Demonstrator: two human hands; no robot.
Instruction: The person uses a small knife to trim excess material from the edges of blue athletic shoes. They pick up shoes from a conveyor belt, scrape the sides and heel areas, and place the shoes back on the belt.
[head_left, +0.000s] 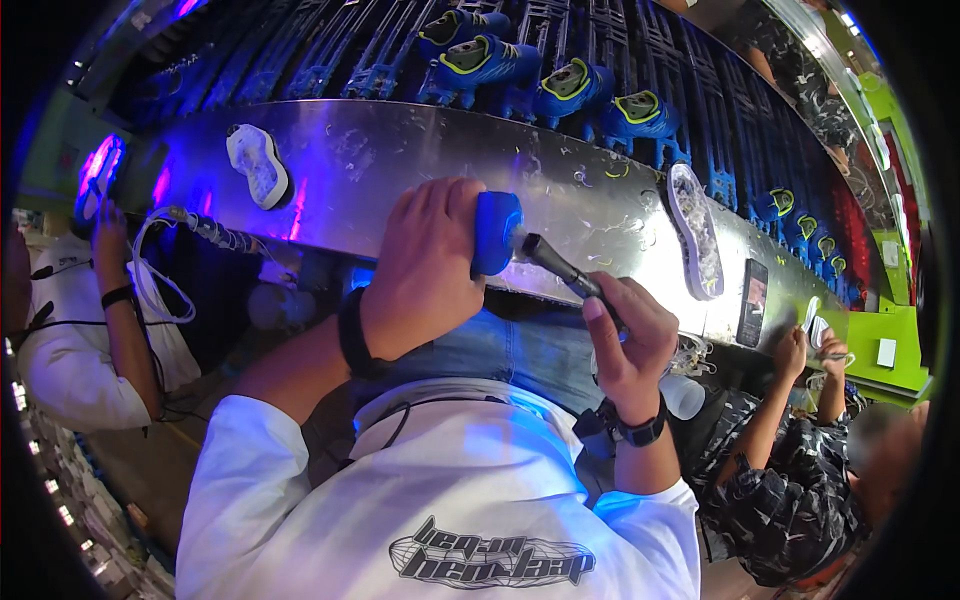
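Rack [365, 55], 1: from 10 through 12 to 3 o'clock, beyond the worktop.
Worktop [380, 180], 1: metal, scrap-strewn.
Co-workers [95, 345], 2: one at 9 o'clock, one at 4.
Hands, 2: left hand [430, 265] closed around the blue piece; right hand [640, 340] closed on the brush, thumb along its handle.
Shoes [485, 62], 8 counted, blue: four at 12 to 1 o'clock, four between 2 and 3.
Soles [695, 230], 2, white: one at 10 o'clock, one between 2 and 3.
Blue piece [498, 235], 1: 12 o'clock, near centre, partly hidden.
Phone [752, 303], 1: 3 o'clock.
Brush [562, 266], 1: 2 o'clock, tip at the blue piece.
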